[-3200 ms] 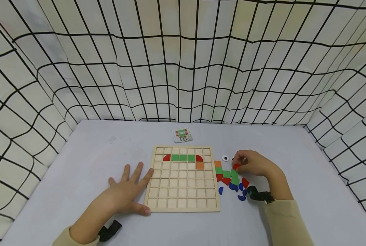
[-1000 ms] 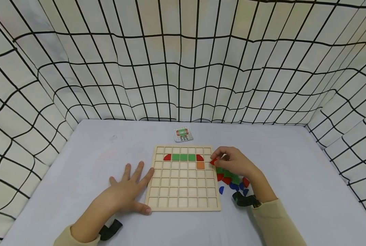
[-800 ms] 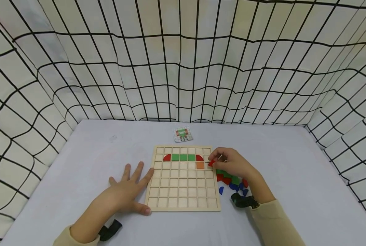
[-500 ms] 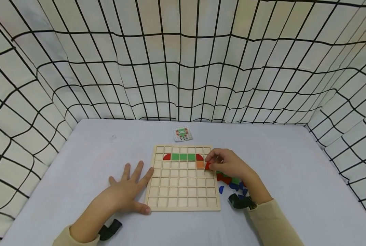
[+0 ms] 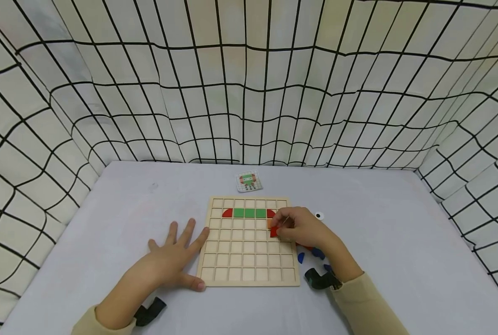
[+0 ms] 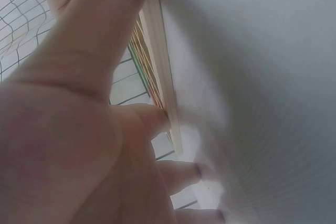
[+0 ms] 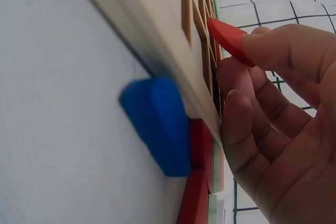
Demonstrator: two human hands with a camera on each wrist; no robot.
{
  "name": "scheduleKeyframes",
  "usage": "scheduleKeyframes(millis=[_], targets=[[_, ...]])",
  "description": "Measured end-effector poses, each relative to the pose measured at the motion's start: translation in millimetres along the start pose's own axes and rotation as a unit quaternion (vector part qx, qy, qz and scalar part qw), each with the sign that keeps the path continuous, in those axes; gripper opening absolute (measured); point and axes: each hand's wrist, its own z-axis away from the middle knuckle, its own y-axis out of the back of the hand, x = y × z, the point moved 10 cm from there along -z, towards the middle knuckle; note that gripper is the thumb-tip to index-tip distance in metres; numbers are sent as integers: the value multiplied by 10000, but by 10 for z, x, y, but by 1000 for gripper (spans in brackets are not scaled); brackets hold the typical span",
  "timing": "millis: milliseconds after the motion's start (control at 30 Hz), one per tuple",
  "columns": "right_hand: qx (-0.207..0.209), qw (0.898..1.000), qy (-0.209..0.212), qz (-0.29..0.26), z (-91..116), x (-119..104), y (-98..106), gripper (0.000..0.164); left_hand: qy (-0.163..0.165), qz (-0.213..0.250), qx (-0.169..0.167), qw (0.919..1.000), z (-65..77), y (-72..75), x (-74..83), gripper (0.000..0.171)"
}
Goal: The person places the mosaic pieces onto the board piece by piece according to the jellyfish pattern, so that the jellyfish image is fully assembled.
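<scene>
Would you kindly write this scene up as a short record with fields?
Left hand: spread, touching the left edge of the pale wooden grid board
Right hand: pinching a flat red piece over the board
In the grid: three green squares between two red quarter-round pieces; an orange square, partly hidden
Beyond board: white card with a printed coloured pattern
Right of board: blue half-round piece, round white piece with black dot

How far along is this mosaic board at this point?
Early on, it seems. Done: the wooden grid board bears a row of three green squares between two red quarter-round pieces, with an orange square below the right one. In hand: the right hand pinches a flat red piece over the board. Left to place, apparently: blue half-round pieces and a white-and-black eye disc lie beside the board.
</scene>
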Motion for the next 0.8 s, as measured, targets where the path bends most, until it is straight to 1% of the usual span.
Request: scheduleKeyframes(millis=[100,333,467,700,800], targets=[[-7,9998,24,187,-1,-15,-12,18,-11,-5,21,10000,-1,4,1,129],[143,9986,-224,460,4,-36,-37,14,4,-10,18,10000,0,1,-2,129],[205,9976,-234,623,17,-92,-55,13,-26,-22,12,10000,5,10,9,129],[142,9968,-315,721,31,-101,-86,16,-25,4,-16,10000,6,6,6,128],[122,9965,-264,787,30,-103,-81,17,-10,20,-29,10000,7,0,5,128]])
